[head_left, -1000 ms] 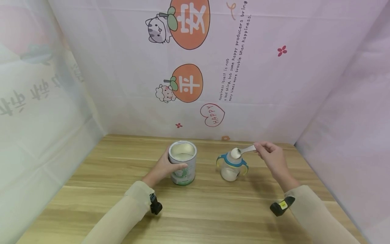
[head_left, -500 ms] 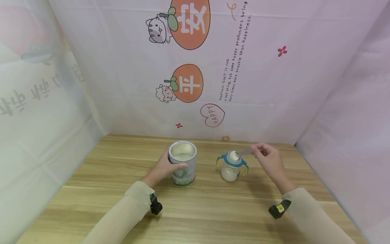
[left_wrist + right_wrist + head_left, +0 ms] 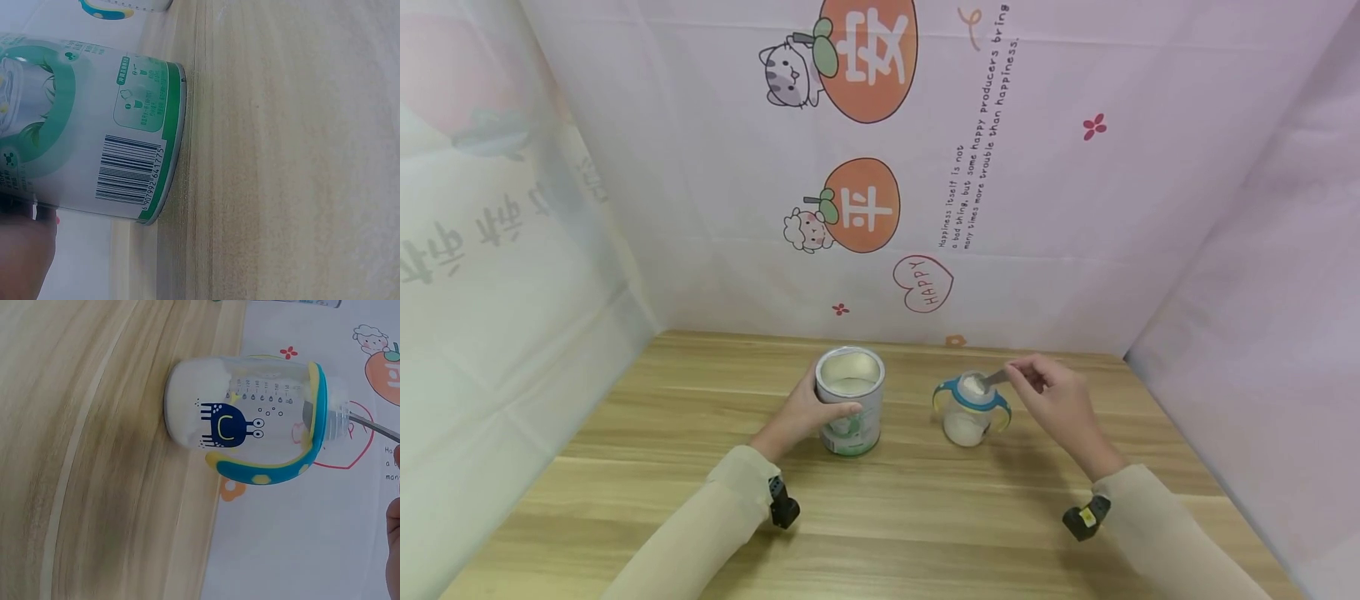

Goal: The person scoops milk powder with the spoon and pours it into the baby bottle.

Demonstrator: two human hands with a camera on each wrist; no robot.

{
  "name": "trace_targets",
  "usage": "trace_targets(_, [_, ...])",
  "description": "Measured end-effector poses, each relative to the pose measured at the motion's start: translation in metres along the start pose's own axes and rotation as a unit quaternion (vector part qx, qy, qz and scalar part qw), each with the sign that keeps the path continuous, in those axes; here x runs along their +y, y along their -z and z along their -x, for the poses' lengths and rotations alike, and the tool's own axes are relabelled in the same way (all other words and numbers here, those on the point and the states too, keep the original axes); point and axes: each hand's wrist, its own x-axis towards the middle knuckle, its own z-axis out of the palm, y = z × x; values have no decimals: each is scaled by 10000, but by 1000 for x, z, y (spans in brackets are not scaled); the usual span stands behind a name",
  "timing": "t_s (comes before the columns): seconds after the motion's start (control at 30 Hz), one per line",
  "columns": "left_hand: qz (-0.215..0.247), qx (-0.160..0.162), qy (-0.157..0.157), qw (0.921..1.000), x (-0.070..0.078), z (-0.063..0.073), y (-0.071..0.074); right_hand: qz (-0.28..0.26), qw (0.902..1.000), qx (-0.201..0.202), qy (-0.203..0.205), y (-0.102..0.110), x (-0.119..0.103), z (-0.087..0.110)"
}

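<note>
My left hand grips the side of an open milk powder can, thumb across its front. Pale powder shows inside the can. In the left wrist view the can's barcode side faces me. To the right stands a clear baby bottle with a blue-and-yellow handle ring. White powder fills its lower part. My right hand pinches the handle of a spoon, tilted down into the bottle's mouth. White powder shows at that mouth; the spoon's bowl is mostly hidden inside the neck.
Both containers stand upright on a wood-grain table. A printed white cloth hangs behind the table, with more cloth at the left and right sides. Each wrist carries a small black camera.
My right hand has moved left and slightly down, and the heaped spoon has gone from above the bottle's mouth into its neck. The left hand, can and bottle have stayed put.
</note>
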Motion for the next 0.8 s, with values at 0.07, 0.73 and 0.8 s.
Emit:
trace_targets(0.07, [1, 1, 5, 10000, 0, 0, 0, 107, 9992, 30, 386, -1, -1, 0])
trace_targets(0.73, [141, -67, -18, 9999, -2, 0, 0, 502, 9784, -315, 1979, 0, -7, 0])
trace_targets(0.8, [144, -70, -35, 9999, -2, 0, 0, 437, 9753, -293, 2145, 0, -7, 1])
